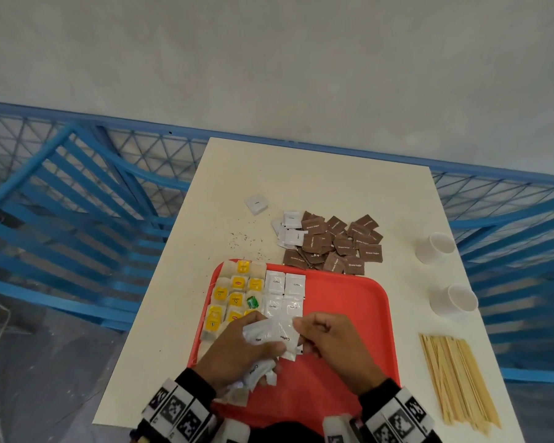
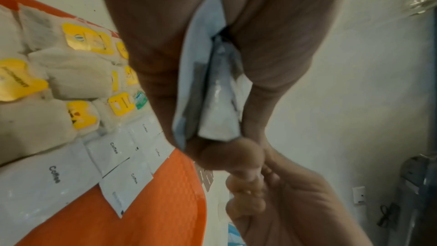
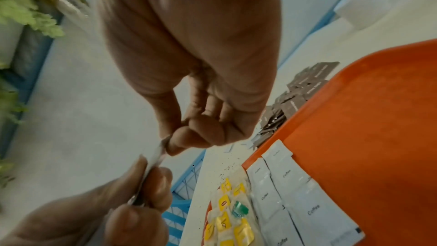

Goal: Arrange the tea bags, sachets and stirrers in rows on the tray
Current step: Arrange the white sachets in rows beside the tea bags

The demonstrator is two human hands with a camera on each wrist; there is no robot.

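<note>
Both hands low over the near half of the red tray (image 1: 359, 314). Left hand (image 1: 237, 353) curled round a bunch of white coffee sachets (image 1: 256, 372); right hand (image 1: 333, 343) pinches the edge of the top sachet (image 1: 279, 330) between thumb and forefinger, so both hands are on it. On the tray at 10 o'clock: tea bags (image 1: 234, 295) with yellow tags in rows, one green tag among them; just right of them, laid coffee sachets (image 1: 285, 292) in two columns. Stirrers (image 1: 458, 378) bundled on the table (image 1: 333, 187) at 3 o'clock, off the tray. Beyond the tray's far edge, at 12: brown sugar sachets (image 1: 336, 244) in a loose pile with a few white ones. Two paper cups (image 1: 435, 247) at 2 o'clock.
</note>
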